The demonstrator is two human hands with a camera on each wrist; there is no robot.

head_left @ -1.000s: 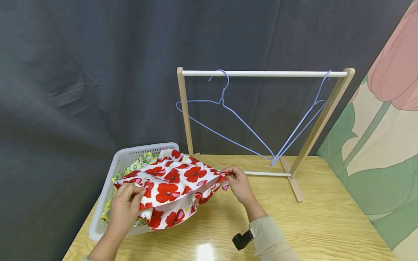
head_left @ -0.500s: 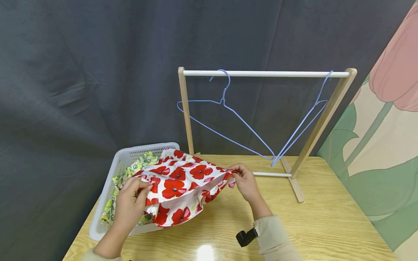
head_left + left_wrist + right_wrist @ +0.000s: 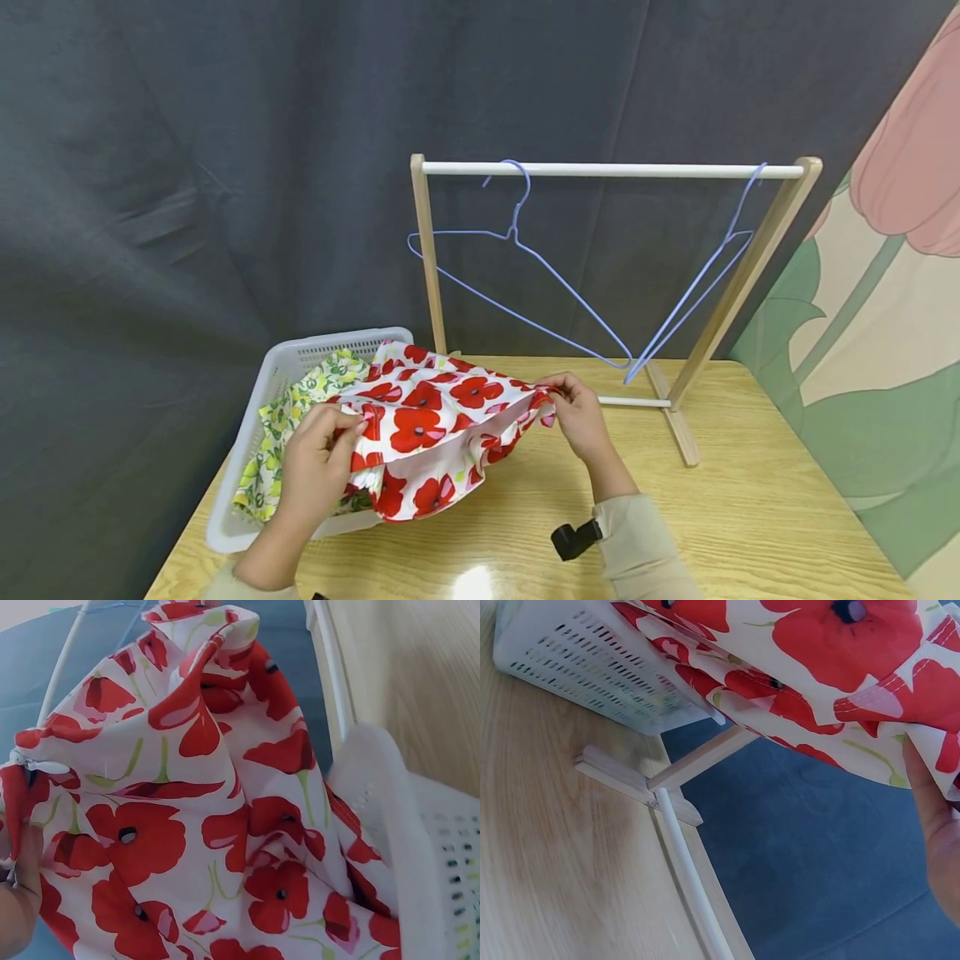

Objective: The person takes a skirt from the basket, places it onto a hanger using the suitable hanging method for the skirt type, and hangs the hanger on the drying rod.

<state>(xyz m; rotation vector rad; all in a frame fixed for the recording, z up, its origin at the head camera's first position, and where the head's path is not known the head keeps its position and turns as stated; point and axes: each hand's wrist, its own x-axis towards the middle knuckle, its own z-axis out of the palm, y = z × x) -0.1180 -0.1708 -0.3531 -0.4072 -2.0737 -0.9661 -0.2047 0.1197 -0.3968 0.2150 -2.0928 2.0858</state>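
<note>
A white cloth with red poppies [image 3: 420, 425] is stretched between both hands, partly over the basket's right side. The left hand [image 3: 318, 462] pinches its near left corner. My right hand [image 3: 581, 421] pinches the opposite edge, right of the basket. Between the hands the near edge gapes, showing a paler inside. In the left wrist view the cloth [image 3: 150, 840] has a small white zipper pull near the left thumb [image 3: 15, 915]. In the right wrist view the right hand [image 3: 937, 832] grips the cloth's edge [image 3: 840, 667].
A white plastic basket [image 3: 251, 417] holds a yellow-green lemon-print cloth [image 3: 322, 375]. Behind the table [image 3: 750, 500] edge-side, a rack with a white rail [image 3: 637, 170] carries two blue hangers, one at left [image 3: 558, 279], one at right [image 3: 690, 287]. A dark curtain [image 3: 225, 167] hangs behind.
Both hands have moved to the right with the poppy cloth, uncovering more of the lemon-print cloth in the basket. Their grips look the same.
</note>
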